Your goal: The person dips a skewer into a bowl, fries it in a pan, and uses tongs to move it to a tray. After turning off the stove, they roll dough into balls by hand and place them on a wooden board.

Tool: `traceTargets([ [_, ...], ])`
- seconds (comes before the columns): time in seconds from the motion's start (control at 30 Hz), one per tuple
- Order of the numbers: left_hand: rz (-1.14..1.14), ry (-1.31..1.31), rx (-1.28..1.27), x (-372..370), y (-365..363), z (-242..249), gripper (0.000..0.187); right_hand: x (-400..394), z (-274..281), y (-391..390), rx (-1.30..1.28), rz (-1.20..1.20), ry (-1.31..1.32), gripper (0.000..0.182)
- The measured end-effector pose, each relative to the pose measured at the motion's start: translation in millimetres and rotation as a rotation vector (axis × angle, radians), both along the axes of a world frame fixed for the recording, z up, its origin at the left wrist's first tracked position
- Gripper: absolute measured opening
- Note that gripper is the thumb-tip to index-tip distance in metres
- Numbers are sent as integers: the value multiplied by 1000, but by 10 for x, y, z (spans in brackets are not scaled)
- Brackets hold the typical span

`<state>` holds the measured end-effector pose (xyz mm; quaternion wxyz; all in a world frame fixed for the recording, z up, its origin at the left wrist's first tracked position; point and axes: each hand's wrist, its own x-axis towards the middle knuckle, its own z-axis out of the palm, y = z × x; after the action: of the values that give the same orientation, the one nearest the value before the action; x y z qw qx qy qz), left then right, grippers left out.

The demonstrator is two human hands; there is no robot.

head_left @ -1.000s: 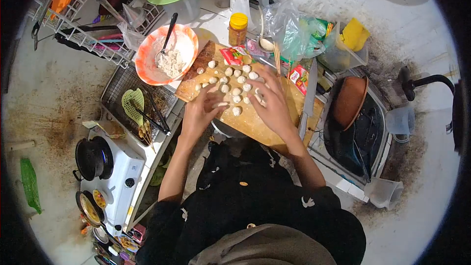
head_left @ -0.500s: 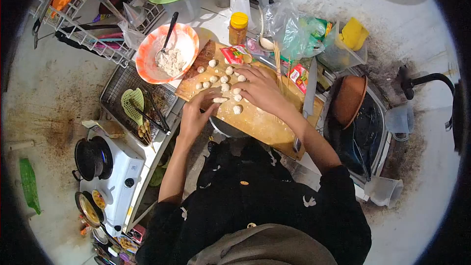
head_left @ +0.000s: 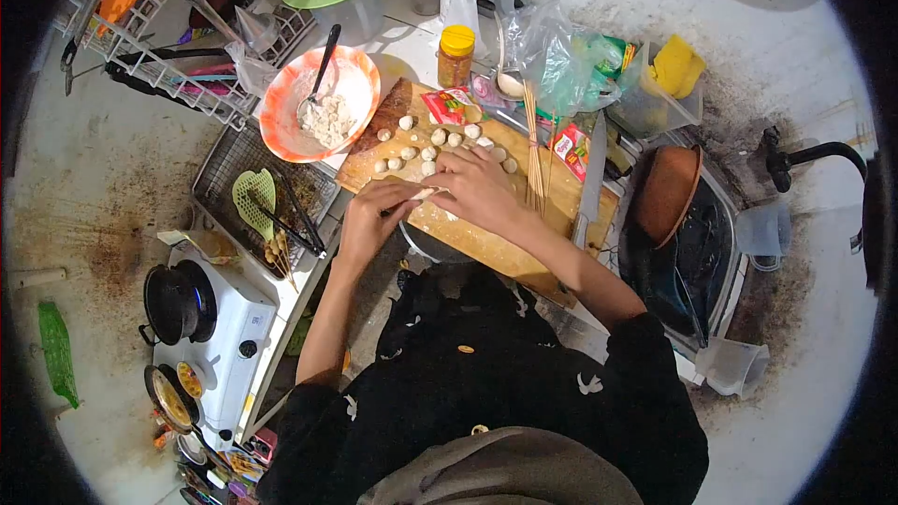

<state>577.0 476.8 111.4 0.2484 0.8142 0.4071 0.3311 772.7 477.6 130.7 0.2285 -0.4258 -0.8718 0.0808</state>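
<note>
Over the floury wooden cutting board (head_left: 519, 248), my left hand (head_left: 372, 213) pinches a small, pale, elongated piece of dough (head_left: 426, 194). My right hand (head_left: 475, 189) meets it from the other side, its fingers closed on the same piece. Part of the dough is hidden by the fingertips. Several small white dough balls (head_left: 439, 137) lie on the board just beyond my hands. A red seasoning packet (head_left: 450, 107) rests at the board's far edge. To the right of my right hand are a bundle of thin wooden skewers (head_left: 534, 154) and a long knife (head_left: 589, 182).
An orange-and-white bowl (head_left: 271, 117) with crumbly dough and a spoon stands left of the board. Behind it is a yellow-lidded jar (head_left: 456, 56). A gas stove (head_left: 238, 327) with a lit burner under a black pan is at left; the sink (head_left: 716, 252) is at right.
My right hand has moved left and nearer to me, from over the dough balls to the piece in my left hand. Both hands now meet at it.
</note>
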Motion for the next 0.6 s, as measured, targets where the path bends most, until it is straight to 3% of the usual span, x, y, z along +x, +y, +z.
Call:
traceTargets([
  [0.07,-21,-2,35,-2,7,13,26,-33,-3,-11,14,-16,-22,18],
  [0.17,41,-95,-167,-31,20,4,25,-49,-24,-5,3,-6,-22,19],
  [0.23,-27,30,-54,-75,59,-26,23,-54,-68,1,18,-11,-45,19],
  [0.33,-25,20,62,-62,67,-60,23,-52,-71,-7,26,-25,-58,19],
  [0.6,-31,63,41,-75,95,-38,23,-64,-112,-8,58,-44,-52,14],
])
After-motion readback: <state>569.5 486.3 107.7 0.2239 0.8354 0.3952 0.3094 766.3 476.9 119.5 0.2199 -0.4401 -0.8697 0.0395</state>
